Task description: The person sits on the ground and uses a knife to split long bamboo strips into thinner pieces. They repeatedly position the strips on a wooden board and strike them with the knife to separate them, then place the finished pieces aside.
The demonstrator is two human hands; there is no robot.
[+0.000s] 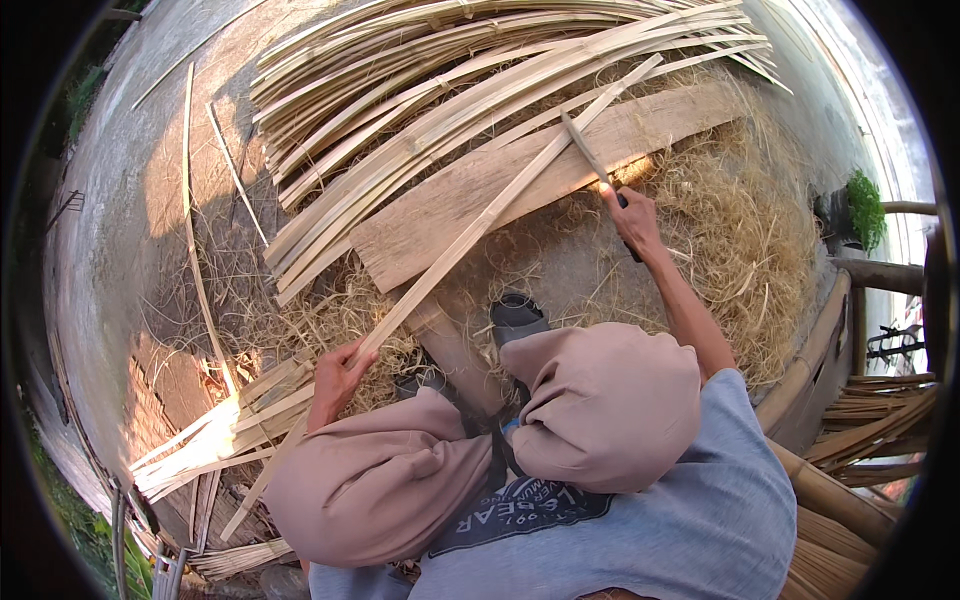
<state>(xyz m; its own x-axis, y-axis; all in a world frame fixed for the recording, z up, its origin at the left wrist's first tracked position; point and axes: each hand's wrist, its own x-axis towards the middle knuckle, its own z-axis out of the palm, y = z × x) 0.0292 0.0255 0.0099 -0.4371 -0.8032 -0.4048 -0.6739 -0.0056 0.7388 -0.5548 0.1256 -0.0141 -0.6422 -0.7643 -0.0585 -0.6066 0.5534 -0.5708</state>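
Note:
My left hand (338, 375) grips a long pale bamboo strip (500, 205) near its lower end; the strip runs up and to the right across a wooden plank (450, 205). My right hand (633, 222) is stretched out forward and closed on the dark handle of a long knife (585, 148). The blade points up and left and rests against the strip over the plank. My knees in pinkish trousers fill the lower middle.
A big pile of long bamboo strips (420, 90) lies behind the plank. Straw-like shavings (740, 230) cover the ground at right. Shorter cut strips (215, 440) lie at lower left. Bamboo poles (850, 300) and a green plant (866, 208) stand at right.

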